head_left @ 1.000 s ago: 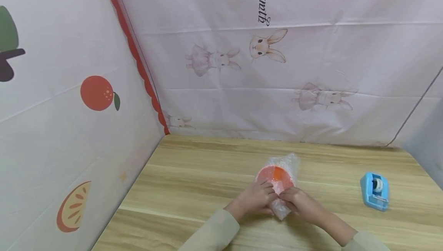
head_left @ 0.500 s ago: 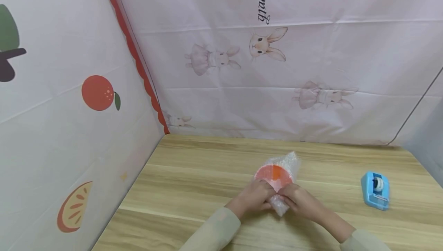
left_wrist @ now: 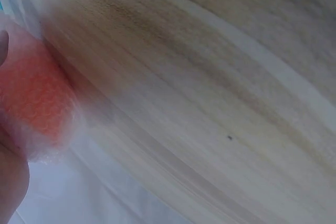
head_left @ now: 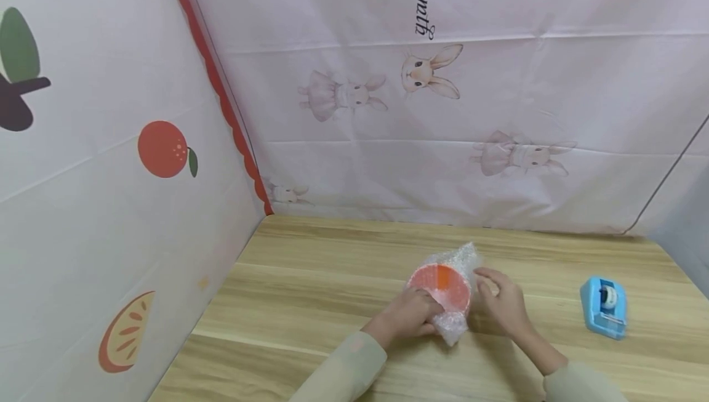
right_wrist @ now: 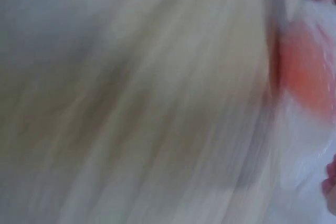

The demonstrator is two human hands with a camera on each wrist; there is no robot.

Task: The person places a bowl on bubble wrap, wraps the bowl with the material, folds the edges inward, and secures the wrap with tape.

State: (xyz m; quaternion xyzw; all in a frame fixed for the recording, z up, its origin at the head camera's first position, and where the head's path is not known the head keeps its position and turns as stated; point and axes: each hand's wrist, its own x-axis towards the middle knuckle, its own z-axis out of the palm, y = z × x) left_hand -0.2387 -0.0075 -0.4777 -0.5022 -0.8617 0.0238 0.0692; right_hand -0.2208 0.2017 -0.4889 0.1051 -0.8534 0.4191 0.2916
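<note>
A round, red bowl-like object with an orange patch stands on the table inside clear bubble wrap. One end of the wrap sticks out toward the far right, the other toward the near side. My left hand holds the near part of the wrap against the object, its fingers bent over it. To the right, my right hand is off the near fold, thumb and forefinger apart beside the wrap's far right end. The left wrist view shows the wrapped red side; the right wrist view is blurred.
A light blue tape dispenser with a roll in it stands at the right of the wooden table. Printed cloth hangs behind the table, and another white cloth with fruit prints hangs along the left.
My right hand has let go of the near fold and moved right and away from me, to the wrap's far right end. The left hand stays at the near fold.
</note>
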